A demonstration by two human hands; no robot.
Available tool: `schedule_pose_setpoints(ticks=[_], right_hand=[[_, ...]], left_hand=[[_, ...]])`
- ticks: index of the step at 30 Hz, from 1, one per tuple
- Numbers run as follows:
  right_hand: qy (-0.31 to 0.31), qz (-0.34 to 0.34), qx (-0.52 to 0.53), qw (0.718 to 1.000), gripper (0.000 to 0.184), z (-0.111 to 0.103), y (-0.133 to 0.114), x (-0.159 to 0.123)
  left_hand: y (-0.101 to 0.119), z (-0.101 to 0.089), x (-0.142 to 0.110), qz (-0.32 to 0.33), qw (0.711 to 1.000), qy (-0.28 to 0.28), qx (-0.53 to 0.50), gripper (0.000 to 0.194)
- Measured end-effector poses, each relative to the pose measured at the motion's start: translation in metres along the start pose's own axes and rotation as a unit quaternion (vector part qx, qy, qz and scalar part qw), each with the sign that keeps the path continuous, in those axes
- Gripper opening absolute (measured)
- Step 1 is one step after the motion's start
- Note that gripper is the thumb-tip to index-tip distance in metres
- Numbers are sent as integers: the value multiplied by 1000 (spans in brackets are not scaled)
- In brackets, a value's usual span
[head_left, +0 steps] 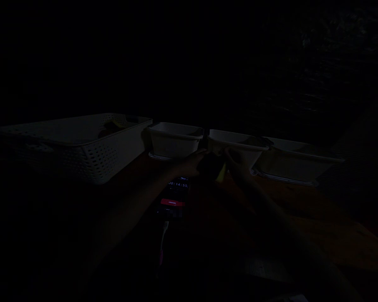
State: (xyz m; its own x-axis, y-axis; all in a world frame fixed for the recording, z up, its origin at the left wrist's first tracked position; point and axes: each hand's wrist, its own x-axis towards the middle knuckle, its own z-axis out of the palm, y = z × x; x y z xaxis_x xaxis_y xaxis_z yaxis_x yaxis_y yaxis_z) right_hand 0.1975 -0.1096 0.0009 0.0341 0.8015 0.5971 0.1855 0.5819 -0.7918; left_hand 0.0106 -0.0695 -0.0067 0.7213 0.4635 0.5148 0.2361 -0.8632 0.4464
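The picture is very dark. My left hand [192, 163] and my right hand [237, 162] are close together in front of the middle white bins. Between them is a dark, soft-looking thing [209, 165] with a yellow-green part [221, 173] hanging at its right side; its kind cannot be made out. The fingers of both hands appear closed on its two sides, though shadow hides most of the fingertips. Behind my hands stand a small white bin [174, 144] and another white bin [252, 154].
A large perforated white basket [126, 144] at the left holds something yellow and reddish [115, 125]. A third white bin [297, 165] stands at the right. A lit phone [173, 197] showing a timer, with a cable [163, 239], lies on the wooden table [340, 239].
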Motion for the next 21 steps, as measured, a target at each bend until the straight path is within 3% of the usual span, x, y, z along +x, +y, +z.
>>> schedule_pose_setpoints(ticks=[4,9,15,19,21], right_hand=[[-12,-5,24,1000,35,-1,-1,0],[-4,-24,13,1000,30,-2,-1,1],[-36,24,49,998,49,4,2,-1],[-103,94,100,985,61,10,-1,-9],[-100,79,82,988,59,12,-3,-12]], left_hand=[[2,1,-1,5,1000,25,-5,71],[0,1,-3,-32,999,41,-16,80],[-13,1,-4,-73,992,97,13,75],[-11,-1,-5,-82,992,85,37,77],[-8,-2,-6,-85,992,76,53,79]])
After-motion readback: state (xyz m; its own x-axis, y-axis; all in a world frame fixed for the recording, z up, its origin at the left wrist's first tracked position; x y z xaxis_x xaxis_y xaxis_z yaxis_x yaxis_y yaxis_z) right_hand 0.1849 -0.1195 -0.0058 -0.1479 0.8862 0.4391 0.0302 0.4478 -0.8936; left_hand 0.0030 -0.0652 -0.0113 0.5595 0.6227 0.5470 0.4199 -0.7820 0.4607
